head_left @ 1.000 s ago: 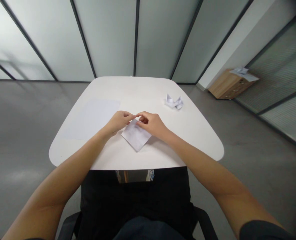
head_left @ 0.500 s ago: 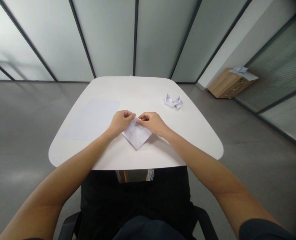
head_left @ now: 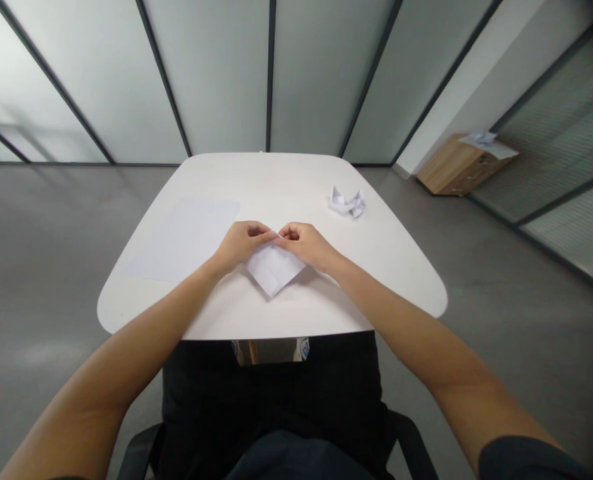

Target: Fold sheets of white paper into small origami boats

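Note:
A folded white paper (head_left: pixel 275 269) lies as a diamond on the white table (head_left: pixel 296 180), its lower point toward me. My left hand (head_left: pixel 241 247) and my right hand (head_left: pixel 303 245) meet at its upper edge, their fingertips pinching the paper from either side. The upper part of the fold is hidden under my fingers. A small crumpled paper boat (head_left: pixel 347 203) sits to the right, beyond my right hand. A flat pale sheet of paper (head_left: pixel 183 239) lies to the left, under neither hand.
The table has rounded corners, and its near edge runs against my dark clothing. Grey floor surrounds it. Frosted glass panels stand beyond. A low wooden cabinet (head_left: pixel 457 168) at the far right carries loose white paper (head_left: pixel 489 143). A chair's armrests show below.
My fingertips have drawn closer together over the top of the folded paper, and the paper has turned slightly. The boat and the flat sheet stay where they were.

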{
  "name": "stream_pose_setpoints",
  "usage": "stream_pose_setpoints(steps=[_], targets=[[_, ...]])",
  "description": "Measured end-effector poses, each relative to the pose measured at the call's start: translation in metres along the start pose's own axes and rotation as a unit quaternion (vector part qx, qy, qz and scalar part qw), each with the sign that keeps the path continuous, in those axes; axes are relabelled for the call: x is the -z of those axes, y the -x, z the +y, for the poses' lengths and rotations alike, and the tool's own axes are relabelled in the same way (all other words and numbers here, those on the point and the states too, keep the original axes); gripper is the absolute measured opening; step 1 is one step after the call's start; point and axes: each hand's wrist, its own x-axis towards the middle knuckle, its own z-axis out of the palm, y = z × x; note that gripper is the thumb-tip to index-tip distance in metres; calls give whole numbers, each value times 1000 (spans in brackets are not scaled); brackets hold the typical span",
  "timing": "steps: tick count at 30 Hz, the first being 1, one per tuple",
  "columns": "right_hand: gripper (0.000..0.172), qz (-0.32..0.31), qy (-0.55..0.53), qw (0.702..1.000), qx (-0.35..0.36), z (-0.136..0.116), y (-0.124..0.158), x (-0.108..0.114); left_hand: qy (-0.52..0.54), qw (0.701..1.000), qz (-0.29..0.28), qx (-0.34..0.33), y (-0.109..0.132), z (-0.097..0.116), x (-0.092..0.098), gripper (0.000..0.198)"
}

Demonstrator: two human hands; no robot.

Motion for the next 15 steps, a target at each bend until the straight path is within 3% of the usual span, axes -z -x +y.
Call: stream_pose_setpoints(steps=[7, 15], targets=[[39, -28, 6, 999, 15, 0, 1, 0, -1, 1000, 23, -3, -1, 0, 0, 34], [39, -2, 75, 996, 49, 5, -3, 3, -7, 999, 33, 2, 1, 5, -3, 36]])
